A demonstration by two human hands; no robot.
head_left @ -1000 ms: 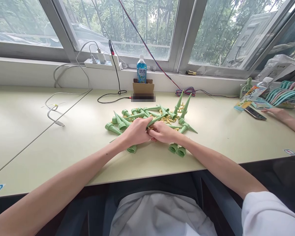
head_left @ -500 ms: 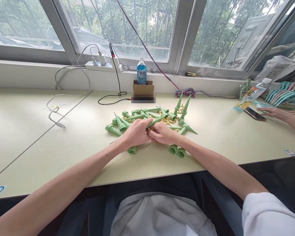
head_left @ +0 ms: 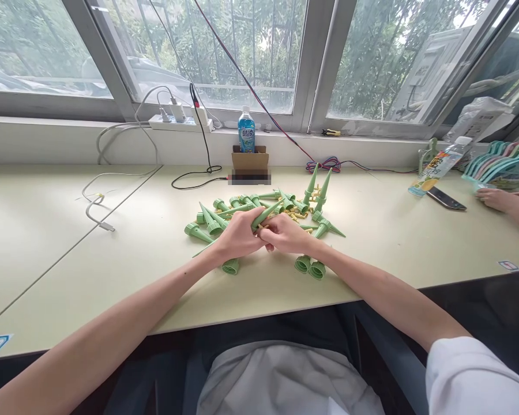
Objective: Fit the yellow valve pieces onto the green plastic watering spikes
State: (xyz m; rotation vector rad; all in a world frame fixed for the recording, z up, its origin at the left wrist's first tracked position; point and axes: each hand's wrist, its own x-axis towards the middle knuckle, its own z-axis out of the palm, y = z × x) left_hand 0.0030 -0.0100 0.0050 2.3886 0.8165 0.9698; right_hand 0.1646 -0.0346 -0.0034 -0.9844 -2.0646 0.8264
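Note:
My left hand is closed around a green plastic watering spike, its tip slanting up to the right. Against it, my right hand pinches a small yellow valve at the spike's side; the fingers partly hide where the two meet. Behind my hands lies a heap of similar green spikes with loose yellow valves among them. Two spikes stand upright at the heap's right. Nearer to me, two spikes show their open threaded caps, and another cap faces me below my left wrist.
A blue bottle stands behind a small cardboard box. Cables run from a power strip onto the table. At right are a tilted drink bottle, a phone, teal hangers and another person's hand.
The held spike has turned slightly, showing more of its body and pointing more upward. The other person's hand has drawn back from the phone to the right. My view has shifted slightly.

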